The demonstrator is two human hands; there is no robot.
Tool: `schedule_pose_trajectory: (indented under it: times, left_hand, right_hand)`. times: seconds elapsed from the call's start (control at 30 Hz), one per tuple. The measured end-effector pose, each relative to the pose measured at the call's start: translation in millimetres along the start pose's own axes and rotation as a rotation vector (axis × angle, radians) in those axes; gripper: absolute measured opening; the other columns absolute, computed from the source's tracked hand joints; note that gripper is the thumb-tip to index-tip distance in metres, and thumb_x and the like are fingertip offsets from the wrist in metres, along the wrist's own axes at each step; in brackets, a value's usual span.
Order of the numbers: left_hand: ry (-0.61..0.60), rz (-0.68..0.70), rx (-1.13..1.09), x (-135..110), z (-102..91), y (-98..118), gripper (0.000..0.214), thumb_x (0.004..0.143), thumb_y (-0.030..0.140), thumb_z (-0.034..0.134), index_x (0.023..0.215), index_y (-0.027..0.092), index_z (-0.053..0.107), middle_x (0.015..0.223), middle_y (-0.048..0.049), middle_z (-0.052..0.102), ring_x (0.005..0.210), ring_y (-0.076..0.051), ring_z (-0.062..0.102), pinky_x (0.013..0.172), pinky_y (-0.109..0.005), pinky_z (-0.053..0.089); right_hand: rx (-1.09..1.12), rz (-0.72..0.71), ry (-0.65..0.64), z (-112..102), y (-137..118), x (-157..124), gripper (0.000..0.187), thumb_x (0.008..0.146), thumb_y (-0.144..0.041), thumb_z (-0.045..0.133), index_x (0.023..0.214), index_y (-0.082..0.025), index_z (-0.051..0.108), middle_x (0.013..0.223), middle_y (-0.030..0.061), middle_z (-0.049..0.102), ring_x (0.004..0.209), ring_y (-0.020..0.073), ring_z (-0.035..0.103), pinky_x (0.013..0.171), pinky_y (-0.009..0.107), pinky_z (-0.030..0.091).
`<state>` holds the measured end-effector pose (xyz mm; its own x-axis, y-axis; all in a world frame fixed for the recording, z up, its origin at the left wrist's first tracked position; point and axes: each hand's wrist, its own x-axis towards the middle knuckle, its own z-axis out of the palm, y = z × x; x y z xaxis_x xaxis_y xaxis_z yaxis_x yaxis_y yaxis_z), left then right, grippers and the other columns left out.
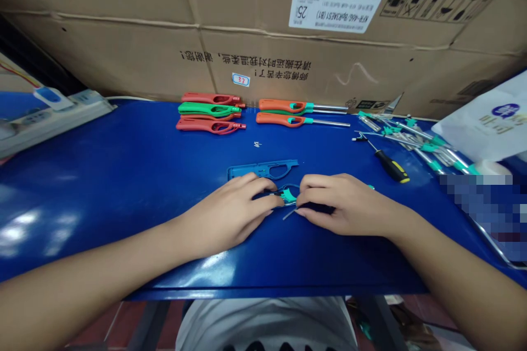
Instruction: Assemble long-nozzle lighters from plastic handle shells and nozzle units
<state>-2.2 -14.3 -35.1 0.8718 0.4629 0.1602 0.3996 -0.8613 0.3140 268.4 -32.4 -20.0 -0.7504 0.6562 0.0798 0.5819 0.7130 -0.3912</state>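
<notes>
Between my hands lies a blue lighter shell half, mostly hidden by my fingers, with a teal trigger piece in it. My left hand is closed, its fingers pressed on the left end of this shell. My right hand is closed too, fingertips pinched at the right end beside the trigger. A thin grey strip sticks out by my right thumb; whether the thumb grips it I cannot tell. Just behind, another blue shell half lies on the table, apart from the first.
Red and green lighter shells lie stacked at the back, beside orange lighters with metal tubes. On the right are a pile of tube assemblies, a screwdriver and a white bag. A power strip stands left; cardboard walls the back.
</notes>
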Motion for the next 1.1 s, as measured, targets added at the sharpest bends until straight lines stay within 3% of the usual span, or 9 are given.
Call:
schedule_pose_trajectory:
  times: [0.4, 0.5, 0.6, 0.73, 0.8, 0.9, 1.0, 1.1]
  left_hand:
    - [0.038, -0.019, -0.056, 0.3, 1.1, -3.0, 0.028, 0.105, 0.020, 0.046, 0.125, 0.023, 0.064, 0.130, -0.0091, 0.061, 0.120, -0.024, 0.056, 0.102, -0.041, 0.048]
    - [0.043, -0.025, -0.050, -0.6, 0.6, -3.7, 0.027, 0.105, 0.021, 0.046, 0.125, 0.024, 0.065, 0.132, -0.0090, 0.060, 0.122, -0.025, 0.056, 0.103, -0.042, 0.047]
    - [0.047, -0.026, -0.050, -0.9, -2.4, -3.4, 0.023, 0.104, 0.022, 0.048, 0.119, 0.022, 0.066, 0.130, -0.0089, 0.061, 0.119, -0.024, 0.056, 0.102, -0.042, 0.047]
    - [0.039, -0.041, -0.037, -0.5, -9.1, -1.8, 0.017, 0.102, 0.025, 0.051, 0.112, 0.021, 0.065, 0.123, -0.0075, 0.065, 0.112, -0.023, 0.059, 0.098, -0.041, 0.047]
    - [0.025, -0.057, -0.012, -0.8, -12.2, -1.2, 0.016, 0.101, 0.025, 0.052, 0.110, 0.021, 0.064, 0.118, -0.0065, 0.066, 0.107, -0.023, 0.060, 0.094, -0.040, 0.048]
    - [0.015, -0.079, 0.033, -2.1, -15.8, -1.2, 0.016, 0.099, 0.026, 0.054, 0.111, 0.022, 0.063, 0.116, -0.0056, 0.068, 0.104, -0.024, 0.061, 0.092, -0.041, 0.048]
    - [0.010, -0.088, 0.051, -3.4, -18.3, -2.6, 0.016, 0.098, 0.026, 0.054, 0.110, 0.022, 0.063, 0.113, -0.0049, 0.069, 0.101, -0.024, 0.062, 0.091, -0.041, 0.049]
    - [0.006, -0.090, 0.053, -3.7, -19.3, -4.7, 0.015, 0.097, 0.026, 0.055, 0.109, 0.022, 0.062, 0.109, -0.0043, 0.069, 0.099, -0.024, 0.063, 0.092, -0.042, 0.049]
  right_hand:
    - [-0.016, 0.123, 0.183, -2.2, 15.9, 0.1, 0.013, 0.097, -0.026, 0.056, 0.088, -0.021, 0.064, 0.088, 0.0024, 0.065, 0.075, 0.0136, 0.058, 0.067, 0.026, 0.040]
    - [-0.119, 0.272, 0.263, -5.7, 24.6, 0.1, 0.016, 0.093, -0.027, 0.058, 0.078, -0.021, 0.056, 0.082, 0.0010, 0.061, 0.069, 0.0142, 0.054, 0.062, 0.027, 0.037]
    - [-0.205, 0.444, 0.306, -13.9, 39.2, -2.9, 0.004, 0.087, -0.024, 0.056, 0.084, -0.022, 0.058, 0.088, 0.0023, 0.064, 0.071, 0.0166, 0.055, 0.063, 0.028, 0.038]
    - [-0.217, 0.697, 0.409, -32.7, 65.4, -15.5, 0.029, 0.082, -0.019, 0.053, 0.109, -0.022, 0.065, 0.093, 0.0053, 0.069, 0.067, 0.0190, 0.058, 0.063, 0.030, 0.040]
    - [-0.245, 0.894, 0.455, -43.9, 77.5, -25.1, 0.025, 0.082, -0.020, 0.053, 0.101, -0.022, 0.069, 0.080, 0.0048, 0.068, 0.063, 0.0196, 0.057, 0.063, 0.031, 0.040]
    - [-0.279, 1.034, 0.466, -57.6, 92.7, -39.5, 0.026, 0.082, -0.018, 0.050, 0.098, -0.019, 0.071, 0.064, 0.0057, 0.062, 0.059, 0.0217, 0.054, 0.060, 0.032, 0.039]
    - [-0.345, 1.094, 0.467, -62.4, 107.4, -48.6, 0.032, 0.081, -0.017, 0.052, 0.107, -0.015, 0.071, 0.088, 0.0145, 0.068, 0.078, 0.0262, 0.059, 0.074, 0.036, 0.044]
    - [-0.412, 1.156, 0.469, -59.3, 121.6, -52.0, 0.040, 0.084, -0.021, 0.053, 0.120, -0.012, 0.069, 0.121, 0.0238, 0.061, 0.108, 0.0349, 0.056, 0.094, 0.043, 0.041]
